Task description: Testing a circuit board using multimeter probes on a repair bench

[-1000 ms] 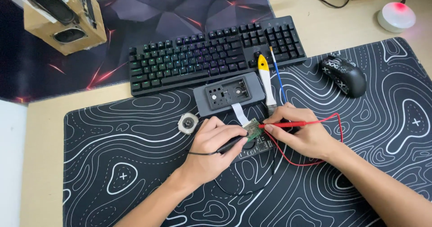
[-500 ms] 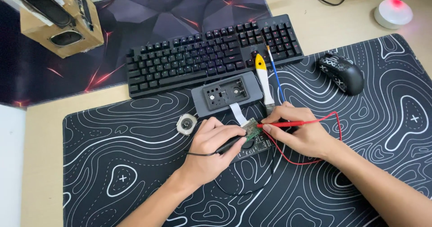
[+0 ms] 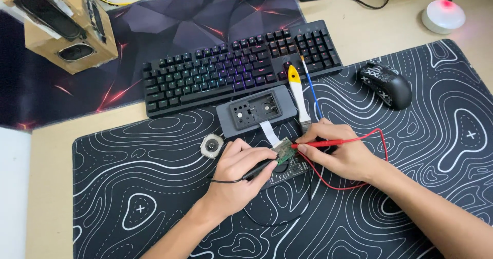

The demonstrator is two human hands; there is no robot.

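Left hand: my left hand (image 3: 241, 174) rests on the desk mat (image 3: 128, 187), fingers pressed together around the black probe (image 3: 259, 168), held like a pen.
Black probe: its tip points at the small green circuit board (image 3: 284, 151); whether it touches I cannot tell. Its black lead (image 3: 277, 220) curves away over the mat toward me.
Right hand: my right hand (image 3: 341, 154) pinches the red probe (image 3: 316, 144) between thumb and fingers, the heel of the hand down on the mat.
Red probe: lies nearly level, tip at the right edge of the green board. Its red lead (image 3: 382, 146) loops around my right wrist side and back under the hand.
Circuit board: between my two hands, on top of a dark flat unit (image 3: 287, 169); a white ribbon cable (image 3: 268, 132) joins it to the grey housing (image 3: 257, 110) just behind.
Grey housing: flat on the mat, open side up, just in front of the keyboard (image 3: 236, 69).
Round part: a small silver disc (image 3: 211, 146) lies just beside my left hand.
Tools: a yellow-tipped pry tool (image 3: 297, 92) and a thin blue tool (image 3: 311, 89) lie between housing and mouse (image 3: 386, 84).
Counter: the counter (image 3: 51, 141) also carries a cardboard speaker box (image 3: 61, 25) at far left and a white round lamp (image 3: 443, 15) at far right.
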